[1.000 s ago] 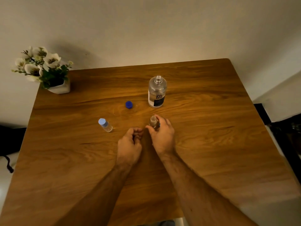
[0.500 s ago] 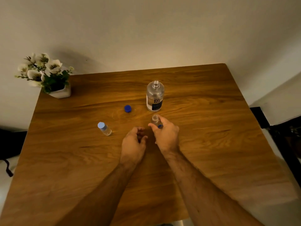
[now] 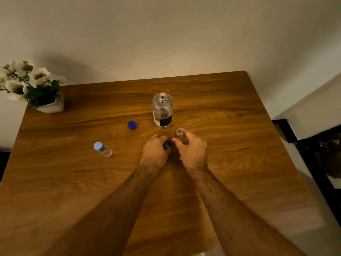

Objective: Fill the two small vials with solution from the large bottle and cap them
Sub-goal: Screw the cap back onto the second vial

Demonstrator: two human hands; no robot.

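Observation:
The large clear bottle (image 3: 162, 111) with a dark label stands open in the middle of the wooden table (image 3: 230, 145). Its blue cap (image 3: 132, 125) lies to its left. My right hand (image 3: 191, 148) grips an uncapped small vial (image 3: 179, 134), upright, just in front of the bottle. My left hand (image 3: 156, 151) pinches a small dark blue cap (image 3: 167, 145) right beside that vial. A second small vial (image 3: 103, 149) with a light blue cap on stands farther left, apart from both hands.
A white pot of white flowers (image 3: 36, 89) sits at the table's far left corner. The wall runs behind the table. A dark shelf or furniture piece (image 3: 321, 156) stands off the right edge.
The small dark blue cap has passed from the right hand into my left fingers. The right hand keeps the vial. The view shifted slightly.

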